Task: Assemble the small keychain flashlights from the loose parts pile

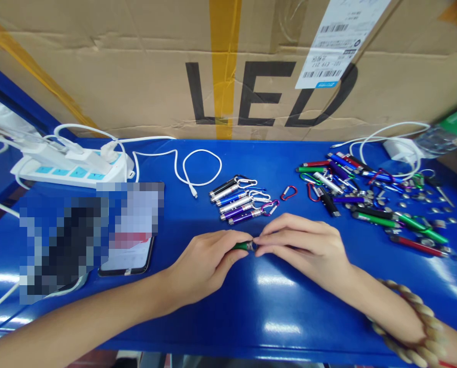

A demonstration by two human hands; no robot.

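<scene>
My left hand [209,260] is closed around a small green keychain flashlight [243,246], held low over the blue table [274,301]. My right hand [305,245] pinches the right end of the same flashlight with thumb and fingertips; what sits at that tip is too small to make out. Just beyond my hands lies a neat row of several finished flashlights [239,202] with carabiner clips. A red carabiner [289,192] lies loose beside them.
A heap of loose flashlight bodies, clips and button cells [382,199] covers the right side. A white power strip [73,166] with plugs sits at the left, a white cable [198,171] loops mid-table, and a phone [131,255] lies near left. A big cardboard box [228,66] walls the back.
</scene>
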